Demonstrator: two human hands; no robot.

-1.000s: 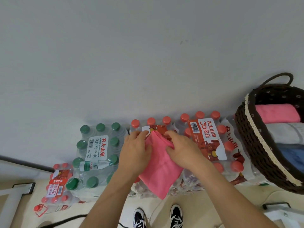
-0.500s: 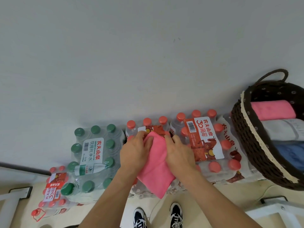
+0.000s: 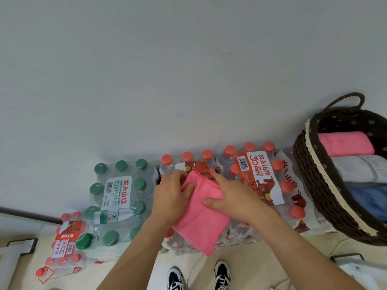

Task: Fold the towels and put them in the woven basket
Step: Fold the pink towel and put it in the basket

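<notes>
- Pink towel (image 3: 201, 222): folded into a hanging panel and held left of the woven basket (image 3: 312, 185), outside it. It is judged light, soft and limp. It is best taken along the folded top edge, so that the layers are gathered together.
- Left hand (image 3: 169, 197): the towel's upper left edge is pinched between thumb and curled fingers.
- Right hand (image 3: 234, 197): the upper right fold is clamped, with the thumb laid across the cloth.
- Red-capped bottle pack (image 3: 259, 176): stands just left of the basket.
- Green-capped bottle pack (image 3: 117, 193): stands farther left of the basket.

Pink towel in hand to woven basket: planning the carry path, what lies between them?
In the head view, shrink-wrapped packs of red-capped water bottles fill the stretch between the pink towel and the woven basket.
</notes>
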